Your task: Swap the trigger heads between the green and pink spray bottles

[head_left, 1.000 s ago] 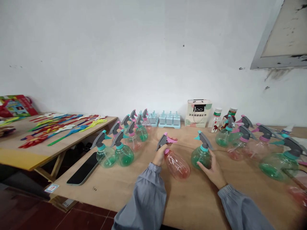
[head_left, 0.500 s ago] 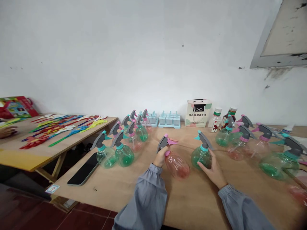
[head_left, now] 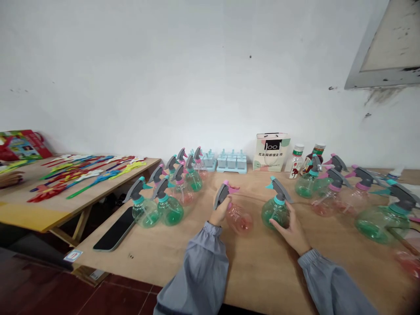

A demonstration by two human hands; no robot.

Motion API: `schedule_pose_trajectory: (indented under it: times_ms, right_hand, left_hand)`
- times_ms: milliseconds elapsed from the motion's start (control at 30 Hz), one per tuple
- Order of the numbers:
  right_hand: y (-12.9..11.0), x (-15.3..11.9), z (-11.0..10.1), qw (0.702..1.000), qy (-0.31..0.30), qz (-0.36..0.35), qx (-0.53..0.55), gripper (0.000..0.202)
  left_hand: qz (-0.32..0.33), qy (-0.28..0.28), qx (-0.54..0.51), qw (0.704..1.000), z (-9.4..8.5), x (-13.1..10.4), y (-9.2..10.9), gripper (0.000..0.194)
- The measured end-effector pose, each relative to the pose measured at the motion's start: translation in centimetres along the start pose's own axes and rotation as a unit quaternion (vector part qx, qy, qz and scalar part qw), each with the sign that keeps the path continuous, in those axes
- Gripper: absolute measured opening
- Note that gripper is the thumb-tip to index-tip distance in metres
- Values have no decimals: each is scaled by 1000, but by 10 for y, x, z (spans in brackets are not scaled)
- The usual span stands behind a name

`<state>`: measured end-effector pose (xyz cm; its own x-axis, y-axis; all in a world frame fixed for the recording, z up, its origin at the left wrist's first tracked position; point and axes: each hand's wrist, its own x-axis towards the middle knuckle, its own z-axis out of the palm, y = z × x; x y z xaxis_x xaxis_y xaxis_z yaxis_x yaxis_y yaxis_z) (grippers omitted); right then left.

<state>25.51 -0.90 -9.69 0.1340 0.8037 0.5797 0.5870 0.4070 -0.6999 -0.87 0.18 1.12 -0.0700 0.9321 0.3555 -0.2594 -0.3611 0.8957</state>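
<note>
My left hand [head_left: 222,211] is closed round the neck of a pink spray bottle [head_left: 240,219] with a grey and pink trigger head. That bottle leans, its round clear body slanting down to the right. To its right, my right hand [head_left: 293,228] grips the side of a green spray bottle [head_left: 274,213], thumb in front and fingers partly hidden behind. This one stands upright on the table with a little green liquid inside. Left of my hands, several green and pink spray bottles [head_left: 170,212] form a cluster. More bottles [head_left: 377,223] stand at the right.
A black phone [head_left: 114,229] lies at the table's left edge. Along the wall are light-blue popsicle molds [head_left: 232,162], a paper bag [head_left: 271,153] and two labelled bottles [head_left: 297,161]. Another table [head_left: 19,210] at left bears colourful flat crafts [head_left: 88,175] and another person's hand [head_left: 11,179].
The pink bottle in my left hand has swung a little to the left and stands less slanted. My right hand and the green bottle have stayed put.
</note>
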Motion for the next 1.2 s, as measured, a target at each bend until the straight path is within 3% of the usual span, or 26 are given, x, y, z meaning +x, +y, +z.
schedule_pose_trajectory:
  times_ms: [100,167,300,433,500,600,733,933,1200]
  right_hand:
    - [-1,0,0,1000,2,5,-4,87]
    - [-1,0,-1,1000,-2,6,-7,87]
    - [1,0,-1,1000,-3,5,-5,86]
    - [3,0,0,1000,-3,0,-1,85]
    - [3,0,0,1000,7,-10,-3,85]
    - [3,1,1,1000,10,-14,-4,86]
    - [3,1,1,1000,11,-10,-2,87]
    - [3,-1,2,1000,-5,-1,11,84]
    - [5,-2,4,1000,1,-5,8,80]
  left_hand:
    - [99,17,76,992,-9,5,8,32]
    - [114,47,110,986,-18,10,8,33]
    - [111,134,176,969,-33,24,-12,33]
    - [109,194,329,918,-39,30,-42,30]
    - [106,205,392,891,-40,30,-56,34]
    - [98,195,453,864,-39,27,-70,58]
    - [25,175,533,828,-37,31,-82,76]
    - [22,215,598,772,-40,76,-92,82]
    - [27,242,565,788,-48,140,-103,81]
